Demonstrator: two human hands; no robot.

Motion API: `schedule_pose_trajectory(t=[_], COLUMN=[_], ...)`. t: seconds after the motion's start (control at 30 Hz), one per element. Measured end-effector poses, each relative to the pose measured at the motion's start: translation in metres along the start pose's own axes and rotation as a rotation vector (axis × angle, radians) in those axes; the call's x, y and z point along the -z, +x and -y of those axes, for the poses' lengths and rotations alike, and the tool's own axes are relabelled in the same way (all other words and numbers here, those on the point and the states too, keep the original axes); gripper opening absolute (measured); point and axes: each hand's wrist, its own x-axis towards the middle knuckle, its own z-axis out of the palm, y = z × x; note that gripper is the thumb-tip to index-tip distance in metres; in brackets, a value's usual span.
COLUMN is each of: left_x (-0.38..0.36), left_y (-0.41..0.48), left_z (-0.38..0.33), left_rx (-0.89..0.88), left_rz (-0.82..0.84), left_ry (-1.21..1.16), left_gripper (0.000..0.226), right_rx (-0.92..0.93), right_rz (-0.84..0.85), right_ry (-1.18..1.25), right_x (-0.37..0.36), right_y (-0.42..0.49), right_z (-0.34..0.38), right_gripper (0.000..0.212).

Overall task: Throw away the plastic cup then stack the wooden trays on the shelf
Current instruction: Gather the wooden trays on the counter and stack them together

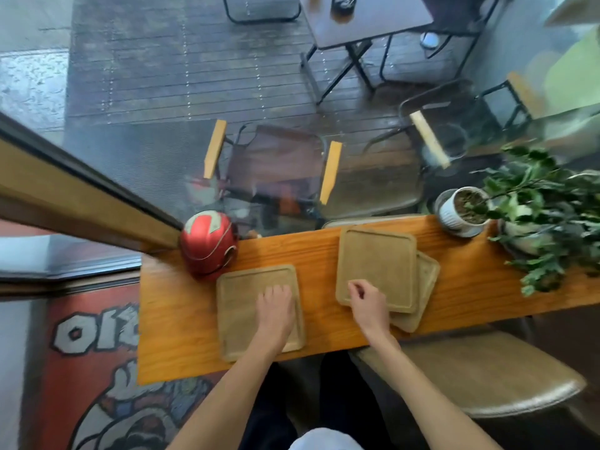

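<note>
Three wooden trays: one under my flat, spread left hand [276, 306], two stacked [378, 267] beneath my loosely curled right hand [367, 302]. Red helmet [209, 246] beyond my left.

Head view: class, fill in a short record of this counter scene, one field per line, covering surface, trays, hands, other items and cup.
surface: wooden counter by a window
trays: one single tray on the left; two stacked askew, top tray over lower tray
left hand: flat on the single tray
right hand: at the top tray's near edge
other items: red helmet, potted plant
cup: none visible
</note>
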Motion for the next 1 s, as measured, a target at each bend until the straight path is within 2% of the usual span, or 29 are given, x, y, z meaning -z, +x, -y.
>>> schedule_pose_trajectory(t=[0.07,0.17,0.3,0.43,0.57,0.7,0.87,1.0], left_x=[0.005,0.002,0.000,-0.005,-0.002,0.011,0.004,-0.009], left_y=[0.019,0.049,0.074,0.081,0.073,0.053,0.014,-0.032], left_z=[-0.031,-0.072,-0.101,-0.124,-0.132,-0.099,-0.013,0.058], left_rx=[0.015,0.103,0.190,0.257,0.230,0.241,0.331,0.411], left_rz=[-0.056,-0.052,0.044,0.025,-0.021,-0.095,-0.095,-0.048], left_ry=[-0.222,-0.437,-0.489,-0.521,-0.485,-0.494,-0.676,-0.565], left_gripper=[0.016,0.018,0.020,0.021,0.026,0.022,0.018,0.021], right_rx=[-0.104,-0.284,-0.400,-0.419,-0.426,-0.346,-0.262,-0.196], right_rz=[-0.135,-0.093,0.070,0.081,0.054,0.019,0.088,0.103], right_ry=[0.034,0.001,0.003,0.071,0.055,0.032,0.057,-0.009], right_x=[0.039,0.079,0.093,0.087,0.080,0.074,0.022,-0.040], right_y=[0.024,0.064,0.097,0.111,0.108,0.088,0.026,-0.033], right_z=[-0.026,-0.063,-0.084,-0.089,-0.078,-0.058,-0.013,0.013], right_gripper=[0.022,0.036,0.054,0.049,0.042,0.038,0.039,0.038])
